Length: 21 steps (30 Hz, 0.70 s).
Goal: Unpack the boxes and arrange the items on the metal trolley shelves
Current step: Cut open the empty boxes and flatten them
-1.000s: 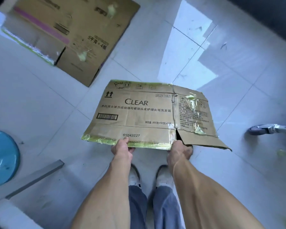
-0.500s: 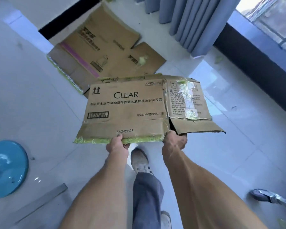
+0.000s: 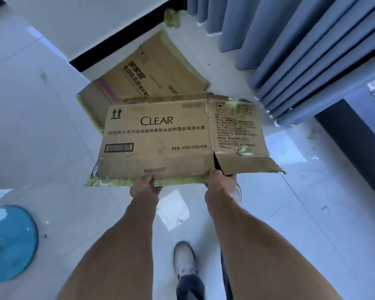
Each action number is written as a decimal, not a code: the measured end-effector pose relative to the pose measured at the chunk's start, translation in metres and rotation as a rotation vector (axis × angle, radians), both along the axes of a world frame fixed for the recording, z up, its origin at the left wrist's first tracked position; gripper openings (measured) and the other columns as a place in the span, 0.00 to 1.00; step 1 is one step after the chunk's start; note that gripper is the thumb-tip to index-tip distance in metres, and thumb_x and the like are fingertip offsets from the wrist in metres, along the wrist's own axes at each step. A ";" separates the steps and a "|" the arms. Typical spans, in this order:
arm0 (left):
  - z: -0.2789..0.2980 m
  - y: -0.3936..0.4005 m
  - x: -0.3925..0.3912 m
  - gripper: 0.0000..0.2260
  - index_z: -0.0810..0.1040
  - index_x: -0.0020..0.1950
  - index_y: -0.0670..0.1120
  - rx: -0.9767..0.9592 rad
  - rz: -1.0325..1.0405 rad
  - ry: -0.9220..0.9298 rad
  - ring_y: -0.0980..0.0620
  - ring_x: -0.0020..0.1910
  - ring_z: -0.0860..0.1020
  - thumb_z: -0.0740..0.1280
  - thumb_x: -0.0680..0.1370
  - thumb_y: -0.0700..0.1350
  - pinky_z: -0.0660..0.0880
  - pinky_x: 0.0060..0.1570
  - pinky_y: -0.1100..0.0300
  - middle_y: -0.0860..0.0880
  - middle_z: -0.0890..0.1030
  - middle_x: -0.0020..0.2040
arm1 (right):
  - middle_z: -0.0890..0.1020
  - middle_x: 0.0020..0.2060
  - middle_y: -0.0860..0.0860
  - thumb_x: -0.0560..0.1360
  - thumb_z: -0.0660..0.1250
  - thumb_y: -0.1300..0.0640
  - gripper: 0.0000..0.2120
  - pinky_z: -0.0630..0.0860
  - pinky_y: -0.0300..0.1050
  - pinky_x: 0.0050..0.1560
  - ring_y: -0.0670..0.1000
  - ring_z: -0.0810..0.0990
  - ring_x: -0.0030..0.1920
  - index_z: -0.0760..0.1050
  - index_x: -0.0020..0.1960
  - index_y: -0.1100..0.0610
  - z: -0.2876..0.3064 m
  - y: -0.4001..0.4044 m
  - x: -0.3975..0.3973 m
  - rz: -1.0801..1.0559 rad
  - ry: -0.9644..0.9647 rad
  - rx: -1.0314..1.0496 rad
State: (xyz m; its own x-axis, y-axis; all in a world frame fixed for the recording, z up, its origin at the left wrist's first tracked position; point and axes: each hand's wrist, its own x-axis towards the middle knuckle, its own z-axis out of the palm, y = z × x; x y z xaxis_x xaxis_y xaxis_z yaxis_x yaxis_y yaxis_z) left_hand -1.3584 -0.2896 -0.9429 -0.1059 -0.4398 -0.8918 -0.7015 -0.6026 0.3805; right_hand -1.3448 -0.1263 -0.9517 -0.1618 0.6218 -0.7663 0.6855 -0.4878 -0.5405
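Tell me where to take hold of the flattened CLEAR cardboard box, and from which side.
Grip the near long edge of the flattened brown CLEAR cardboard box, coming from the person's side, as the left hand and right hand do now. The sheet is wide and thin; pinching that edge at two spread points should keep it level. I'd avoid the torn right flap.

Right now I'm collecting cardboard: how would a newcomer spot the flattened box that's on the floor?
Find the grey curtain. Left of its foot, the floor box lies flat beneath the black skirting. Unlike the CLEAR box in both hands, it has a purple stripe.
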 end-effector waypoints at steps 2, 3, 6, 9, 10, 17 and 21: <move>0.001 0.004 -0.042 0.09 0.73 0.40 0.41 -0.030 -0.019 -0.010 0.43 0.46 0.76 0.67 0.79 0.34 0.78 0.49 0.47 0.43 0.76 0.40 | 0.83 0.47 0.53 0.62 0.62 0.56 0.16 0.78 0.55 0.56 0.60 0.81 0.50 0.73 0.49 0.49 -0.016 0.004 -0.028 0.009 -0.026 -0.005; 0.000 0.005 -0.061 0.09 0.73 0.40 0.41 -0.038 -0.011 -0.006 0.43 0.47 0.76 0.67 0.78 0.34 0.78 0.45 0.49 0.43 0.76 0.39 | 0.83 0.47 0.54 0.62 0.62 0.56 0.16 0.78 0.55 0.55 0.61 0.81 0.50 0.73 0.49 0.50 -0.011 0.007 -0.046 0.010 -0.047 -0.031; 0.007 0.012 -0.108 0.09 0.73 0.39 0.41 -0.076 -0.058 -0.032 0.42 0.48 0.76 0.68 0.78 0.35 0.77 0.38 0.52 0.43 0.76 0.39 | 0.83 0.44 0.55 0.68 0.65 0.59 0.12 0.78 0.52 0.49 0.59 0.82 0.45 0.72 0.51 0.51 -0.012 0.014 -0.087 0.024 -0.094 -0.096; 0.003 0.011 -0.146 0.07 0.72 0.41 0.41 -0.080 -0.065 -0.054 0.40 0.52 0.78 0.69 0.77 0.35 0.78 0.45 0.50 0.42 0.76 0.40 | 0.82 0.42 0.50 0.69 0.64 0.60 0.13 0.78 0.51 0.51 0.58 0.81 0.44 0.73 0.51 0.49 -0.007 0.014 -0.122 -0.003 -0.100 -0.085; -0.001 0.008 -0.157 0.05 0.73 0.44 0.40 -0.093 -0.081 -0.068 0.40 0.53 0.79 0.69 0.77 0.35 0.79 0.44 0.52 0.43 0.76 0.41 | 0.82 0.41 0.49 0.69 0.63 0.61 0.14 0.77 0.51 0.52 0.57 0.80 0.44 0.75 0.53 0.49 -0.007 0.012 -0.135 -0.025 -0.096 -0.087; -0.018 -0.022 -0.215 0.06 0.71 0.45 0.46 -0.042 -0.211 -0.064 0.52 0.39 0.76 0.65 0.80 0.38 0.76 0.62 0.50 0.48 0.76 0.45 | 0.84 0.47 0.53 0.71 0.65 0.63 0.12 0.78 0.51 0.58 0.59 0.82 0.49 0.79 0.54 0.55 -0.020 -0.006 -0.197 0.077 -0.196 -0.056; -0.025 -0.047 -0.255 0.11 0.73 0.59 0.39 -0.109 -0.259 -0.066 0.45 0.47 0.78 0.68 0.78 0.36 0.78 0.55 0.48 0.39 0.77 0.54 | 0.80 0.39 0.53 0.69 0.71 0.57 0.11 0.80 0.54 0.55 0.61 0.82 0.49 0.78 0.49 0.60 -0.037 -0.036 -0.204 0.093 -0.296 -0.115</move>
State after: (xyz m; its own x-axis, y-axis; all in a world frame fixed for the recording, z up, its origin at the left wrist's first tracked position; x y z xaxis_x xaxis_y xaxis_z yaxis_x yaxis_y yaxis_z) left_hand -1.6129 -0.3369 -0.9684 -0.1709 -0.4995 -0.8493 -0.8521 -0.3578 0.3819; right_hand -1.5491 -0.1620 -0.9890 0.0269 0.5217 -0.8527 0.8492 -0.4620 -0.2559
